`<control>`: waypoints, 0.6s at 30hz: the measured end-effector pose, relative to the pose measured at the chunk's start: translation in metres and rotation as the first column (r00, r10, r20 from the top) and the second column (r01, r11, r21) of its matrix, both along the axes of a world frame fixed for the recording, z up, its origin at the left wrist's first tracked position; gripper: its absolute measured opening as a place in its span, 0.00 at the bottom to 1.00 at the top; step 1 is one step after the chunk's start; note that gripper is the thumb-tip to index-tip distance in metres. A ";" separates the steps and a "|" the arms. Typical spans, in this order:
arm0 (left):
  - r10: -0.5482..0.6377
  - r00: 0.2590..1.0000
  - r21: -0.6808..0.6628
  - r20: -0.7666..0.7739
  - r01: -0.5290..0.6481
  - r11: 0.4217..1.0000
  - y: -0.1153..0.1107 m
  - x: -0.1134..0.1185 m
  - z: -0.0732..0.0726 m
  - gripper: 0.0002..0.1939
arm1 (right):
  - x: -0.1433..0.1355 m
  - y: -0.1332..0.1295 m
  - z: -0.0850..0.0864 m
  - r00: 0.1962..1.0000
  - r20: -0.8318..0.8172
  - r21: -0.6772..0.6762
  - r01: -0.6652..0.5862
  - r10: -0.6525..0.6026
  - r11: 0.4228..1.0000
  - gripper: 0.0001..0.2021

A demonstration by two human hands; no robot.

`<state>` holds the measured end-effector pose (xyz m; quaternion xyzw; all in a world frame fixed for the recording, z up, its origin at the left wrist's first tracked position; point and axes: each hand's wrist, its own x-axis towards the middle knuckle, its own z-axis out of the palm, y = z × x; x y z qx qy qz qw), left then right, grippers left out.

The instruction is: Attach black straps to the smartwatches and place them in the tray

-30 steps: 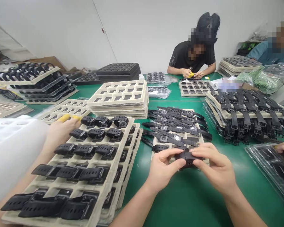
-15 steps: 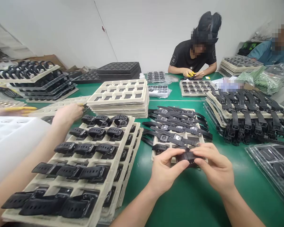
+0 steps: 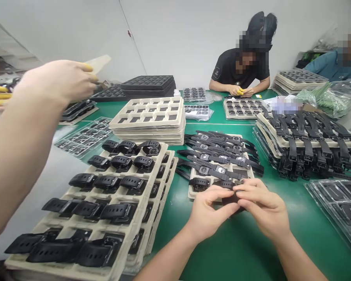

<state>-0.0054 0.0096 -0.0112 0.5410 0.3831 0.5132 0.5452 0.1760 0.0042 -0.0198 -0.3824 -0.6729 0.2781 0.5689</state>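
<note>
A black smartwatch (image 3: 230, 199) is held between my two hands, just above the green table. My left hand (image 3: 212, 208) pinches its near-left side between thumb and fingers. From the right, my right hand (image 3: 265, 205) grips the strap end, with fingertips meeting those of the left; much of the watch is hidden by the fingers. Right behind them lies a beige tray (image 3: 191, 192), crossed by several smartwatches (image 3: 204, 170) with straps laid out flat. At its near edge sits a watch with a closed strap (image 3: 199, 183).
Stacked beige trays of closed-strap watches (image 3: 105, 212) stand at left. Behind are a pile of beige trays (image 3: 146, 121) and black trays (image 3: 148, 84). Strapped watches overhang a stack (image 3: 310, 132) at right. A co-worker's arm (image 3: 55, 84) reaches in from the left; another person (image 3: 236, 74) sits opposite.
My hands stay on the watch, fingers slightly shifted and the watch turned a little. The co-worker's arm at left has risen with a pale tray, uncovering a clear tray on the table.
</note>
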 end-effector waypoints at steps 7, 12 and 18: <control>0.070 0.998 0.035 0.004 -0.070 0.997 0.002 -0.003 0.001 0.11 | -0.003 0.001 0.007 0.998 0.046 -0.090 -0.036 0.040 0.995 0.13; -0.047 0.997 0.154 -0.057 0.055 0.986 0.003 -0.009 0.001 0.10 | -0.003 -0.003 0.008 0.999 0.024 -0.150 -0.034 0.038 0.988 0.13; 0.164 0.921 0.687 -0.354 0.136 0.714 0.012 -0.018 0.007 0.08 | 0.004 -0.005 0.010 0.998 -0.033 -0.208 -0.059 0.054 0.976 0.11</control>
